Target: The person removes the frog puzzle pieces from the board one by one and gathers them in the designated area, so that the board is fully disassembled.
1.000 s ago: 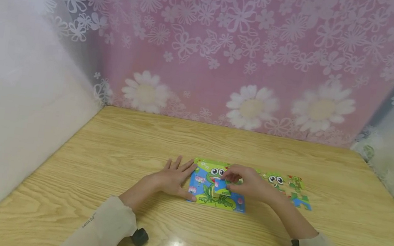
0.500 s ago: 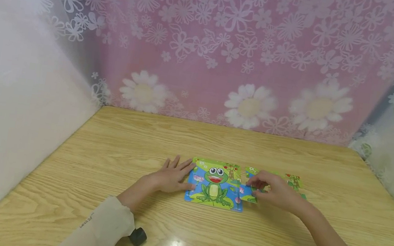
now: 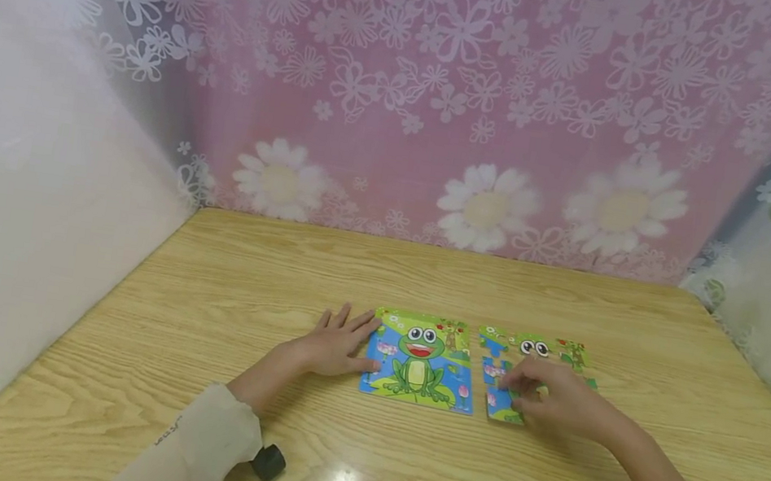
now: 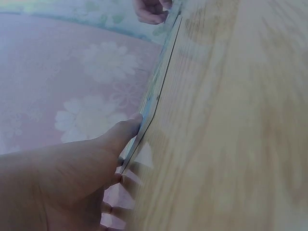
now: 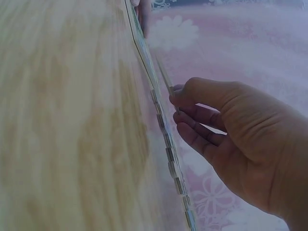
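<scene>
Two frog puzzles lie side by side on the wooden surface (image 3: 213, 307), and we log each hand against them.

Left hand (image 3: 338, 345): flat on the surface, fingers straight and spread, holding nothing. Its thumb side touches the left edge of the finished frog puzzle (image 3: 421, 359). In the left wrist view the thumb tip meets the thin board edge (image 4: 150, 111), which runs away from the palm toward the other hand.

Right hand (image 3: 552, 395): fingers curled, its grip pinched together on a puzzle piece (image 3: 504, 409) at the near left corner of the unfinished frog puzzle (image 3: 540, 353). In the right wrist view the right-hand fingertips (image 5: 179, 102) close on a thin piece standing at a slant to the surface, just above the row of laid pieces (image 5: 168, 149). We cannot tell whether the piece's lower edge touches the surface.

Relative to this grip: the frog's eyes and a small tree print sit just beyond the knuckles; the finished puzzle lies just to the left, a narrow strip of bare wood between the two boards.

Beyond both hands hangs a pink flowered curtain (image 3: 449, 102); a pale sleeve (image 3: 193, 452) covers the left forearm.
</scene>
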Motion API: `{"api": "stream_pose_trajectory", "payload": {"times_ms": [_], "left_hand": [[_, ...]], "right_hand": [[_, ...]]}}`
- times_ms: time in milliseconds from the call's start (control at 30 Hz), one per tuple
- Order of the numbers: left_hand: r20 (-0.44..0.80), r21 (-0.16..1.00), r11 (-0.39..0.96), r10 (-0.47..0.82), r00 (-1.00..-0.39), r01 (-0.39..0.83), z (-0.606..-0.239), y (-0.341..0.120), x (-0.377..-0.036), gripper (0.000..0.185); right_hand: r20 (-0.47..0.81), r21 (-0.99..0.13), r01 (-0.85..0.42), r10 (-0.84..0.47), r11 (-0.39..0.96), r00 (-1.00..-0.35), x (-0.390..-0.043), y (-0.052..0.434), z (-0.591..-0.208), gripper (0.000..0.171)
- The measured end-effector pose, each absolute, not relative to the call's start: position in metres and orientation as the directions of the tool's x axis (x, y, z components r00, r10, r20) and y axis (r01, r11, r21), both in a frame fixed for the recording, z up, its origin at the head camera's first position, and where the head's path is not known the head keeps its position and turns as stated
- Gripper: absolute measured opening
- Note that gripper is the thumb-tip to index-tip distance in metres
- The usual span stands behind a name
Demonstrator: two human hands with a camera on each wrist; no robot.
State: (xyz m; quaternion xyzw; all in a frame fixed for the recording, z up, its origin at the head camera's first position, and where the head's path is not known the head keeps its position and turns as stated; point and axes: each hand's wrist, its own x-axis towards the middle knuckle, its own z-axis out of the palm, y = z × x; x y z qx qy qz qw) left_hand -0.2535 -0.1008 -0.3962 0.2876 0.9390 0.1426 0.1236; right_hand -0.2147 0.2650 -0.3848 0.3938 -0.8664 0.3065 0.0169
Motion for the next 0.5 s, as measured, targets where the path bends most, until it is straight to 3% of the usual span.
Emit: {"api": "stream_pose_trajectory", "payload": {"times_ms": [500], "left_hand": [[-0.14,0.339,0.787,0.584,-0.8,0.516,-0.3982,-0.1016,-0.2543,0.08]], "right_hand": [[0.167,-0.567,-0.65,-0.702,0.506,-0.692,-0.214,0.2694,-0.3891,0.019]]}}
